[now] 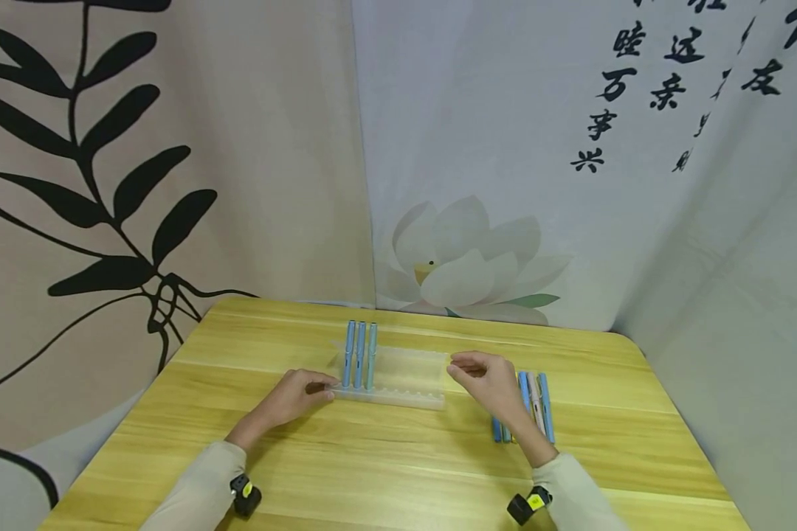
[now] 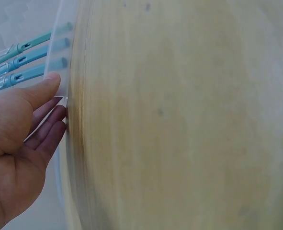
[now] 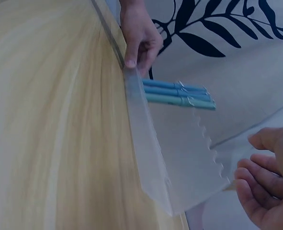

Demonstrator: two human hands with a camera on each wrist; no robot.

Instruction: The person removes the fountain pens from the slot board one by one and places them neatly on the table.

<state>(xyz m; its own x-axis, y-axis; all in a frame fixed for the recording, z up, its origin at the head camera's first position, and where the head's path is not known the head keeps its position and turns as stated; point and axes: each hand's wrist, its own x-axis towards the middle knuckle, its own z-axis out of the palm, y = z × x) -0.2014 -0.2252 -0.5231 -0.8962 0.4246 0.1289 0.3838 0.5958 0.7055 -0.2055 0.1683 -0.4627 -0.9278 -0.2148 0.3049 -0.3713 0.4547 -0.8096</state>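
A clear plastic pen rack (image 1: 408, 372) with a notched edge stands on the table. Three capped pens stand in its left part: two blue pens (image 1: 360, 355) and a teal pen (image 1: 371, 358) to their right. My left hand (image 1: 297, 394) pinches the rack's left front corner, its thumb (image 2: 50, 81) on the front strip. Just off the rack's right end, my right hand (image 1: 493, 380) hovers with loosely bent fingers and nothing in them. In the right wrist view those fingers (image 3: 261, 179) are beside the rack's notched edge.
More pens (image 1: 546, 405), several of them blue and one pale, lie side by side on the wooden table (image 1: 372, 472), partly hidden under the right forearm. Behind the table hangs a curtain (image 1: 292, 162) printed with leaves, a lotus and writing.
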